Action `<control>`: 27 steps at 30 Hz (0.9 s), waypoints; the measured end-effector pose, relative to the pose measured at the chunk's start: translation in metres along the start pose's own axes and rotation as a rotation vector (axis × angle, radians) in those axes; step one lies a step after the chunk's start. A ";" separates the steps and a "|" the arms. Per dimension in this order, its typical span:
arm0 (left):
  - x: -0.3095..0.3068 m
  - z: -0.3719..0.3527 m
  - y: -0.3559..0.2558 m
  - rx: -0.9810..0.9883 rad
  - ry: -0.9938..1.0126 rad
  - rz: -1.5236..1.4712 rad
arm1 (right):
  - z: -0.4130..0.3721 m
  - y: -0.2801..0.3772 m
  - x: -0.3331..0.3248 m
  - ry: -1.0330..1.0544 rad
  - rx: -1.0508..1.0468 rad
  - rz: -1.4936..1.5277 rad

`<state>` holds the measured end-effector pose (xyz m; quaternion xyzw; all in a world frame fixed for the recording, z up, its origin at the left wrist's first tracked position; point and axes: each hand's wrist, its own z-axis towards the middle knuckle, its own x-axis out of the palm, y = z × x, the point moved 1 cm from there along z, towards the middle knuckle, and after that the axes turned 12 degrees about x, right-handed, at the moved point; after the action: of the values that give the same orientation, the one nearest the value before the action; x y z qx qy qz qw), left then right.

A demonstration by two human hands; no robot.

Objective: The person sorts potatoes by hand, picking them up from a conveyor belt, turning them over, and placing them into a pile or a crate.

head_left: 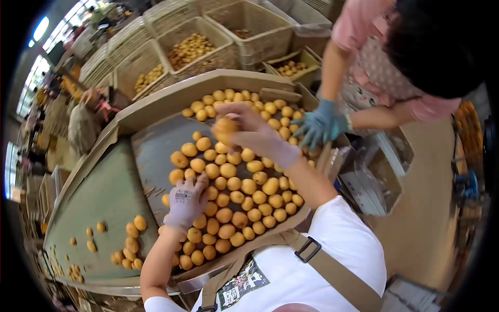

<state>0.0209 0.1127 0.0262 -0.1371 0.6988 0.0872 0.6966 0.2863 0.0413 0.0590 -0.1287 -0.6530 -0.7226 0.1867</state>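
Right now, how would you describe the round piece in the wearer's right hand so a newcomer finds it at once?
Find the dark table scattered with yellow produce. Over its far part, the pale-gloved right hand holds the round piece. Unlike its loose neighbours, it is gripped and looks blurred.

At least one round, yellow-brown fruit (225, 130), blurred, sits in the grip of the right hand (262, 134). More fruits (234, 184), yellow to tan, some darker, lie in a loose layer around both hands, many touching, several right beside the left hand's (187, 204) fingertips.
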 end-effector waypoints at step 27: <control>-0.015 -0.109 -0.085 -0.433 -0.695 -3.148 | 0.017 -0.065 0.099 0.185 -0.276 -0.765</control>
<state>-0.0567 -0.0007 0.0487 0.7416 0.3314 0.5559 -0.1765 0.1676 0.0536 0.0451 0.1645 -0.5311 -0.8293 -0.0563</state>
